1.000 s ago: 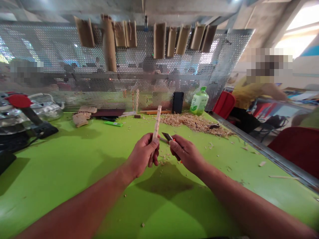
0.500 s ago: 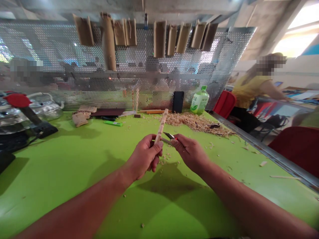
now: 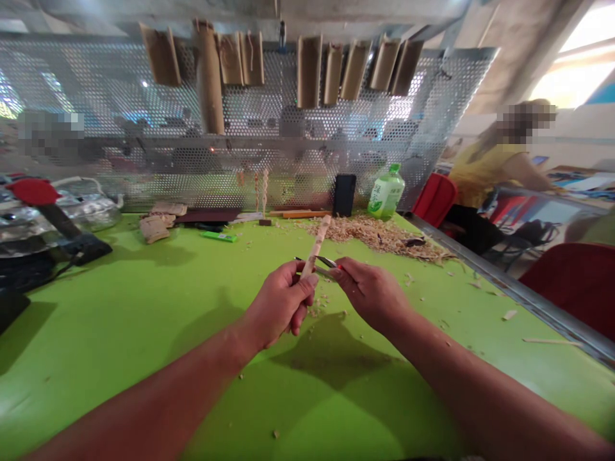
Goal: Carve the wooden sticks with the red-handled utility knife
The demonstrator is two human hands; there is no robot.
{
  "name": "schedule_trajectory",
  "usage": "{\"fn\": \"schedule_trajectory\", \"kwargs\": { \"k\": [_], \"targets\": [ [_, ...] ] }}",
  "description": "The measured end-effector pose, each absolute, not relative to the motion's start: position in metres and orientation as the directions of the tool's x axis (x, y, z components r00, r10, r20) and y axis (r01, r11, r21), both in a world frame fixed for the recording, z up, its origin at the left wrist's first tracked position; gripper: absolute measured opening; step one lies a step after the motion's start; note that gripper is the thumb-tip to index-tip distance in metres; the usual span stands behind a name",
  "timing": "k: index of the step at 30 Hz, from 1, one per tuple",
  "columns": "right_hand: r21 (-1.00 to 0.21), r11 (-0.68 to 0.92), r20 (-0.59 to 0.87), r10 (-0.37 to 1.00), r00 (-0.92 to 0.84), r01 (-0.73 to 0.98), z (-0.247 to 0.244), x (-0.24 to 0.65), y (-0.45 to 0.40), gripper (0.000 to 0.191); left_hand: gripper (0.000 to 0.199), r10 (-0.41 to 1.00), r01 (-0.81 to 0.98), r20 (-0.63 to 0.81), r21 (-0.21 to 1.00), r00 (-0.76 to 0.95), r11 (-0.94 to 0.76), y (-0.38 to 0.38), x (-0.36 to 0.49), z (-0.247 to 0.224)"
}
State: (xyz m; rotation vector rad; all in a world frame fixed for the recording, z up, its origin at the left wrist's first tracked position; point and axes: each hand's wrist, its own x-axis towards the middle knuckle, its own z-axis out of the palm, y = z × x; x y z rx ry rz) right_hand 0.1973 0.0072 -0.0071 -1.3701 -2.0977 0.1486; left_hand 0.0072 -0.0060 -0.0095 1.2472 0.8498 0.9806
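Note:
My left hand (image 3: 283,301) is wrapped round the lower end of a pale notched wooden stick (image 3: 319,241), which leans up and to the right. Closed on a knife, my right hand (image 3: 369,288) is just right of the stick. The knife's dark pointed blade (image 3: 327,262) meets the stick a little above my left thumb. A thin greenish strip (image 3: 323,273) runs from my right fingertips toward the stick; what it belongs to is unclear. Small chips lie on the green table (image 3: 144,320) beneath my hands.
Wood shavings (image 3: 379,237) are heaped at the back right, near a green bottle (image 3: 385,192) and a black phone (image 3: 344,195). A red-and-black tool (image 3: 52,211) lies at the left. A person in yellow (image 3: 485,166) sits beyond the right edge. Bamboo pieces (image 3: 309,72) hang above.
The stick has tilted further right, its top now lower. The knife tip has come against the stick. Both hands keep their hold.

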Motion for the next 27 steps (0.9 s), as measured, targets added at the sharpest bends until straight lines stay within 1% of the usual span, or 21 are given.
{"fn": "schedule_trajectory", "kwargs": {
  "k": [5,12,14,16,18,20,21,23,27],
  "targets": [
    [-0.398,0.498,0.458,0.835,-0.303,0.770,-0.0064,0.1977,0.0059,0.042,0.029,0.941,-0.132,-0.003,0.990,0.338,0.050,-0.0059,0.0069,-0.0077],
    [-0.374,0.467,0.450,0.847,-0.283,0.802,-0.0083,0.1970,0.0083,0.041,0.028,0.942,-0.103,-0.007,0.994,0.334,0.044,-0.0074,0.0073,-0.0067],
    [-0.335,0.460,0.461,0.841,-0.282,0.823,-0.0080,0.1966,0.0075,0.042,0.029,0.943,-0.098,-0.010,0.994,0.332,0.045,-0.0076,0.0076,-0.0058],
    [-0.270,0.436,0.467,0.839,-0.280,0.858,-0.0072,0.1959,0.0061,0.042,0.029,0.944,-0.088,-0.024,0.995,0.329,0.056,-0.0076,0.0075,-0.0047],
    [-0.203,0.401,0.458,0.845,-0.275,0.893,-0.0064,0.1947,0.0049,0.042,0.029,0.944,-0.070,-0.045,0.995,0.327,0.072,-0.0077,0.0069,-0.0037],
    [-0.168,0.367,0.437,0.860,-0.265,0.915,-0.0060,0.1932,0.0042,0.041,0.030,0.945,-0.049,-0.054,0.996,0.324,0.074,-0.0080,0.0059,-0.0027],
    [-0.170,0.354,0.423,0.869,-0.257,0.920,-0.0060,0.1924,0.0041,0.041,0.030,0.945,-0.039,-0.052,0.997,0.322,0.068,-0.0084,0.0055,-0.0023],
    [-0.212,0.340,0.398,0.886,-0.236,0.916,-0.0063,0.1908,0.0038,0.041,0.029,0.947,-0.028,-0.044,0.998,0.318,0.056,-0.0093,0.0049,-0.0013],
    [-0.357,0.352,0.360,0.907,-0.220,0.865,-0.0078,0.1883,0.0035,0.041,0.029,0.947,-0.018,-0.027,0.999,0.321,0.035,-0.0112,0.0055,-0.0003]
  ]
}}
